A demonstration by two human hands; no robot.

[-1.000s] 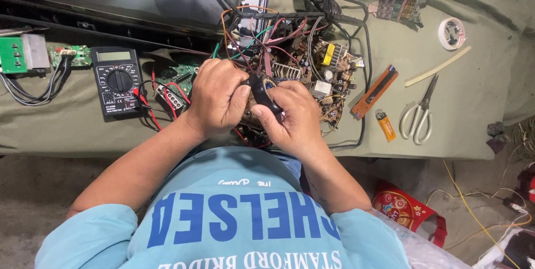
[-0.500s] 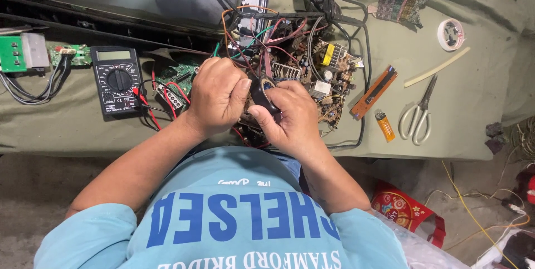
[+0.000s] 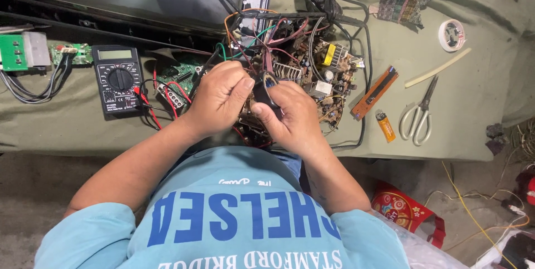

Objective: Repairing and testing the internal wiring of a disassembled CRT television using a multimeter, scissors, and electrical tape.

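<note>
Looking down: a person in a light blue shirt leans over a green cloth-covered surface (image 3: 446, 107) strewn with electronics
Surface: olive-green cloth, running the full width of the view, with bare floor below it
Circuit board (image 3: 312, 68): large, brown, crowded with parts and coloured wires – it lies at the middle of the surface, just beyond the hands
Multimeter (image 3: 117, 78): black, with a round dial, to the left of the board; its red and black leads trail toward the hands
Left hand (image 3: 220, 99): fingers curled, thumb pressed against a small black part (image 3: 266, 88)
Right hand (image 3: 292, 116): fingers closed on the same black part from the other side
Hands together: both pinch the part between them, close enough to touch, above the near edge of the board
Black part: small and dark, with a bit of blue showing at its top; its exact kind cannot be told
Scissors (image 3: 421, 116): pale handles, lying well right of the board
Lighter (image 3: 385, 126): orange, just beside the scissors
Tape roll (image 3: 451, 34): white, at the far right – apart from everything else
</note>
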